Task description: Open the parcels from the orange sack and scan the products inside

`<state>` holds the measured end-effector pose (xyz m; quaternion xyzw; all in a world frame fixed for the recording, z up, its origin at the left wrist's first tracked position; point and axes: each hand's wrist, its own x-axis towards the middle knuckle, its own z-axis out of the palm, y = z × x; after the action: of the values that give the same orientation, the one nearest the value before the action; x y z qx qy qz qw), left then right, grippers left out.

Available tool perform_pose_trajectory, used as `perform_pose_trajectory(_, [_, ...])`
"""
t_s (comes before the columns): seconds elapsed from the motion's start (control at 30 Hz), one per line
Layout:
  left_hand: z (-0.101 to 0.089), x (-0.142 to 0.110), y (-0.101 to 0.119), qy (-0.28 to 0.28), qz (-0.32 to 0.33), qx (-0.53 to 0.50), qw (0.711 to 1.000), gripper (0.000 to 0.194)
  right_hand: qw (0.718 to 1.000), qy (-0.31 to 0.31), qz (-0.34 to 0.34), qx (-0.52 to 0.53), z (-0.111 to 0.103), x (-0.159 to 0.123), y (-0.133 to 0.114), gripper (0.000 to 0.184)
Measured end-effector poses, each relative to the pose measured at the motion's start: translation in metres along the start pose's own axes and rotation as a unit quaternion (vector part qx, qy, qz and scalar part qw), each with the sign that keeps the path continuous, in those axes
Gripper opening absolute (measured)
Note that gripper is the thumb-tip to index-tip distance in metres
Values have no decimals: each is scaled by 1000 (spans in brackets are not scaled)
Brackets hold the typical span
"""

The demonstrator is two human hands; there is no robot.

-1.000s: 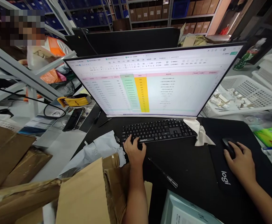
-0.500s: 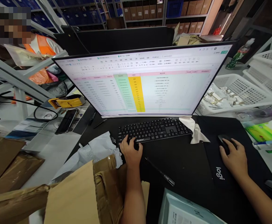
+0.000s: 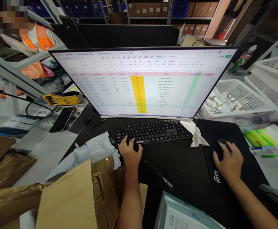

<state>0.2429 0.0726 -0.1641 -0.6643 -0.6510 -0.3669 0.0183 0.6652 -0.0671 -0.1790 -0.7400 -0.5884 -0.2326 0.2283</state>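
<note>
My left hand (image 3: 130, 153) rests with spread fingers at the lower left corner of a black keyboard (image 3: 153, 132), fingertips on its keys. My right hand (image 3: 230, 161) is curled over a dark computer mouse (image 3: 222, 141) on a black mouse pad (image 3: 236, 135); the palm hides most of the mouse. Behind the keyboard stands a wide monitor (image 3: 165, 90) with a spreadsheet on it, one column yellow and a green band further right. A pen (image 3: 159, 174) lies on the desk between my hands. A crumpled white cloth or tissue (image 3: 195, 133) touches the keyboard's right end.
Cardboard (image 3: 67, 197) and a torn grey-white bag (image 3: 93, 151) crowd my left forearm. A pale blue package (image 3: 184, 213) lies at the front. White baskets (image 3: 236, 95) stand at right, beside a green packet (image 3: 260, 136). A person in an orange vest (image 3: 43, 36) is at far left.
My right hand and the mouse have moved slightly left and forward on the pad. On screen, the green column band has jumped from left of the yellow column to the far right. The left hand stays put.
</note>
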Motion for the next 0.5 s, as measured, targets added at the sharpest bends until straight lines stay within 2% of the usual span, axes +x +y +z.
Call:
perform_pose_trajectory(0.07, [-2, 2, 7, 0, 5, -6, 1000, 30, 994, -11, -91, 51, -2, 12, -31, 47])
perform_pose_trajectory(0.13, [-2, 3, 19, -11, 11, -12, 1000, 30, 979, -48, -152, 124, 1, 31, -69, 46])
perform_pose_trajectory(0.23, [0, 3, 46, -56, 32, -18, 998, 31, 956, -101, -189, 199, 12, 60, -122, 43])
perform_pose_trajectory(0.3, [6, 3, 67, -91, 53, -17, 994, 35, 948, -126, -195, 219, 21, 74, -145, 43])
perform_pose_trajectory(0.4, [20, 5, 96, -128, 77, -16, 989, 44, 952, -134, -159, 224, 34, 79, -157, 42])
perform_pose_trajectory(0.5, [37, 13, 116, -143, 91, -20, 985, 53, 964, -122, -108, 210, 41, 76, -150, 41])
